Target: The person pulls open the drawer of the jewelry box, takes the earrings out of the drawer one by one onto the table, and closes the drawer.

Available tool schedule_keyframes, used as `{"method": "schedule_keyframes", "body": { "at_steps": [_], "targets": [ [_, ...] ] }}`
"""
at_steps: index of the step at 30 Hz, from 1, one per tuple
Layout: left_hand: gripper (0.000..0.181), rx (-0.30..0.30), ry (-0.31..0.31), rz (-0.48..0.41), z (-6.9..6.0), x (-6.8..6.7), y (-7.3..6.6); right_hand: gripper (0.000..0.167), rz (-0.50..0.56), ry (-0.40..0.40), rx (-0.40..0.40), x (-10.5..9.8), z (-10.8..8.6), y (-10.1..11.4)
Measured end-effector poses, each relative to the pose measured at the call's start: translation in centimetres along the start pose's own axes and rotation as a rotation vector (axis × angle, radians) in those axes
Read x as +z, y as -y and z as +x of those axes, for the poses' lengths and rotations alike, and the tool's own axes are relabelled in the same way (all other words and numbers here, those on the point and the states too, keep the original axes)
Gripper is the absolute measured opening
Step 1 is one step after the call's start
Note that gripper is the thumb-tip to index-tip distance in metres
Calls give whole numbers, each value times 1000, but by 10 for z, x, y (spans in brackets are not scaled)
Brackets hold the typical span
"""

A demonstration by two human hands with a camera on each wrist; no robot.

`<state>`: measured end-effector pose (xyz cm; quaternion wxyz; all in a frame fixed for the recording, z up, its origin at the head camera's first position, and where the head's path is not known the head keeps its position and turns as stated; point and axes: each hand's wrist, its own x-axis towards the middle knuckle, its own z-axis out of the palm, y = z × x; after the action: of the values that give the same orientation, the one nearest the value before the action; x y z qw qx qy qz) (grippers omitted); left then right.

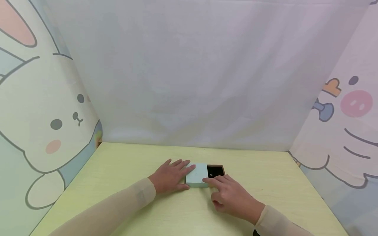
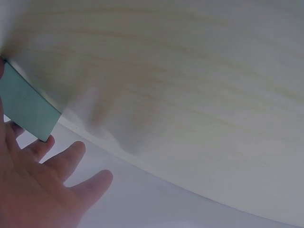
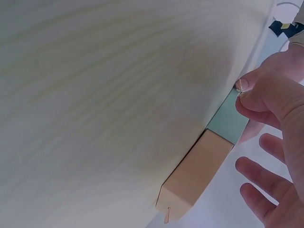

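Note:
A pale mint box sleeve [image 1: 196, 172] lies on the table, with a brown drawer [image 3: 194, 166] part-way out at its right end. The drawer's black lining [image 1: 215, 169] bears a tiny star-shaped thing [image 1: 211, 174]. My left hand [image 1: 171, 178] rests against the sleeve's left end, fingers spread, one fingertip over its top and the thumb at the near corner. With the index finger stretched out, my right hand [image 1: 230, 195] reaches the sleeve's near right corner. In the right wrist view a small thin loop [image 3: 240, 87] sticks out at its pinched thumb and finger; its kind is unclear.
A short ribbon tab [image 3: 166, 216] hangs from the drawer's end. The pale wooden table [image 1: 124, 170] meets a white cloth backdrop [image 1: 192, 82] behind, with cartoon-printed panels [image 1: 38, 105] at both sides.

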<state>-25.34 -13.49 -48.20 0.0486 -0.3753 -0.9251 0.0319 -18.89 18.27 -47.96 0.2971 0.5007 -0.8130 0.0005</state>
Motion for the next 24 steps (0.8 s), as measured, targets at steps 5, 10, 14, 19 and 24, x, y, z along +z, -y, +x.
{"method": "schedule_keyframes", "body": {
  "at_steps": [5,10,14,19,24],
  "targets": [
    [85,-1,-1,1,1,2,0,28,2,40,14,2,-2,2],
    [85,-5,9,-6,0,2,0,27,16,79,28,1,-2,4],
    [86,-9,13,-4,1,3,0,27,18,78,18,0,-1,6],
    [87,-11,10,-7,0,3,1,29,21,67,6,-1,-1,8],
    [87,-12,9,-14,0,3,1,29,26,61,-10,0,-2,10]
  ]
}}
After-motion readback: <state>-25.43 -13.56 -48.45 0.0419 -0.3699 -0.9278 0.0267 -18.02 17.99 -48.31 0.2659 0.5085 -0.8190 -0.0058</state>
